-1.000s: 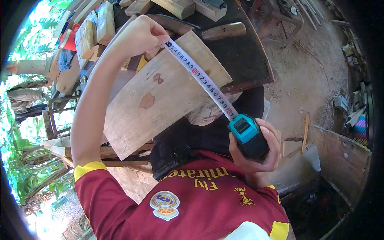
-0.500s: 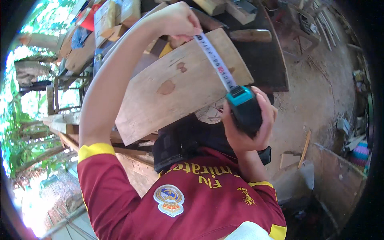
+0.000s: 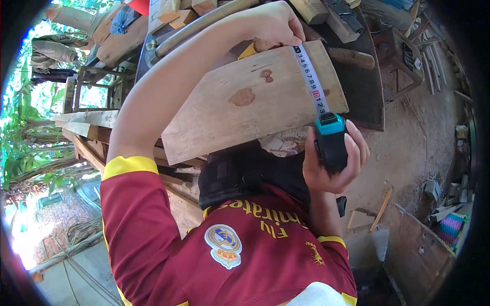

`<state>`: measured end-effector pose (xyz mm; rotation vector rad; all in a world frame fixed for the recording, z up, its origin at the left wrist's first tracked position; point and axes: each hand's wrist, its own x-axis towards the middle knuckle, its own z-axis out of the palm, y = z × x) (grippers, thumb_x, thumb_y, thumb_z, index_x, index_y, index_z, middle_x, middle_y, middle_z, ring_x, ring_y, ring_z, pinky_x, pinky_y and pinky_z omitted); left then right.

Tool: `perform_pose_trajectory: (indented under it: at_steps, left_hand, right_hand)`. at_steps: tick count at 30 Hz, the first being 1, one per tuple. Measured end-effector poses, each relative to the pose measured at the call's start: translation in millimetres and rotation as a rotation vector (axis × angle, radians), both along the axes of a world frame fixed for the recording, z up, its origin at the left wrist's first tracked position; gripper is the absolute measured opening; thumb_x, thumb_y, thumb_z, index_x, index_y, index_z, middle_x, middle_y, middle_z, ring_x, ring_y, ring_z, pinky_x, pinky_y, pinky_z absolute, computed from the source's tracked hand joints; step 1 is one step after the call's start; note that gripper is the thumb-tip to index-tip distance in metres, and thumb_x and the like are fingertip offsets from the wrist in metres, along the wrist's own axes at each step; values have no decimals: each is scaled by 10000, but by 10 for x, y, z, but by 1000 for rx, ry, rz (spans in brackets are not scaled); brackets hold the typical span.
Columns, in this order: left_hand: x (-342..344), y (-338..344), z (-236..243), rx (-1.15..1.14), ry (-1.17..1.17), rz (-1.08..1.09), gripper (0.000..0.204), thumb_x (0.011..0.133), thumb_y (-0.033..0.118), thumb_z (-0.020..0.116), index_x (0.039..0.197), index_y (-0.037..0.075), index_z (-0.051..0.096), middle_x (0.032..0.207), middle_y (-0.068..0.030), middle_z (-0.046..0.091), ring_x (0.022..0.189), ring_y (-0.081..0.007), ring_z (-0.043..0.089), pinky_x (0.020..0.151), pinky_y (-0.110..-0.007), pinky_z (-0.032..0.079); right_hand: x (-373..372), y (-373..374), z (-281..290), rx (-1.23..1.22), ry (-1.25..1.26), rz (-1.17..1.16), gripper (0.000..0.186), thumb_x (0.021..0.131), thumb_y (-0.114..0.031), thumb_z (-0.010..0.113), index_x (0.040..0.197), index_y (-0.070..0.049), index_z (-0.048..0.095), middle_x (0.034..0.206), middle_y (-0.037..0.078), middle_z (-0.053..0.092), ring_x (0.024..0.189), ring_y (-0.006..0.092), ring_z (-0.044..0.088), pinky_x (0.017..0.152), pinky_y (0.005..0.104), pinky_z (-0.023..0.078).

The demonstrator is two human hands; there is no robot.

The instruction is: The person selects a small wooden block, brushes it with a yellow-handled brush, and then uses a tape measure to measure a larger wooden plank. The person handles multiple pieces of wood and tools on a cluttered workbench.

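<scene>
A pale wooden board (image 3: 204,115) with brown knots lies flat in front of me, its right end over a dark tabletop. Across that end runs the white blade (image 3: 310,76) of a tape measure. At the board's far edge my left hand (image 3: 279,24) is closed, thumb and finger pinching the blade's tip. My right hand (image 3: 357,153) wraps round the black and teal tape measure case (image 3: 333,148), just off the near edge of the board. Part of the left fingers is hidden behind the hand.
Beyond the board lie several wood blocks (image 3: 203,6) and a long wooden-handled tool (image 3: 206,25). Another wooden handle (image 3: 352,57) rests on the dark tabletop (image 3: 368,99). A wooden stool-like frame (image 3: 400,58) stands to the right. Thin scrap wood (image 3: 381,209) leans lower right.
The view has shifted, so board and hands appear farther right. The blade now crosses the board more squarely, with slightly less of it drawn out. Both hands keep their hold.
</scene>
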<state>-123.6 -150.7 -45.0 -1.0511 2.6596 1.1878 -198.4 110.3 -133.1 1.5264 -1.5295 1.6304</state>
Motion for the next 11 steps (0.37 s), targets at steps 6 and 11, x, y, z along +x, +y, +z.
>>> perform_pose_trajectory:
  at_steps: [6,11]
  left_hand:
    - [146,-27,11,-47,241,-19,154,810,83,696,933,11,754,708,-47,693,626,-104,620,556,-276,506]
    - [396,-87,205,-62,377,-79,155,814,90,702,943,34,764,790,-66,732,703,-117,662,663,-267,536]
  right_hand:
    - [-49,-114,17,-67,32,49,667,671,-32,870,1202,10,470,1148,230,591,1045,386,608,889,499,533]
    - [42,-106,131,-54,51,130,702,707,-20,850,1243,58,402,1183,278,546,1102,441,580,931,623,492]
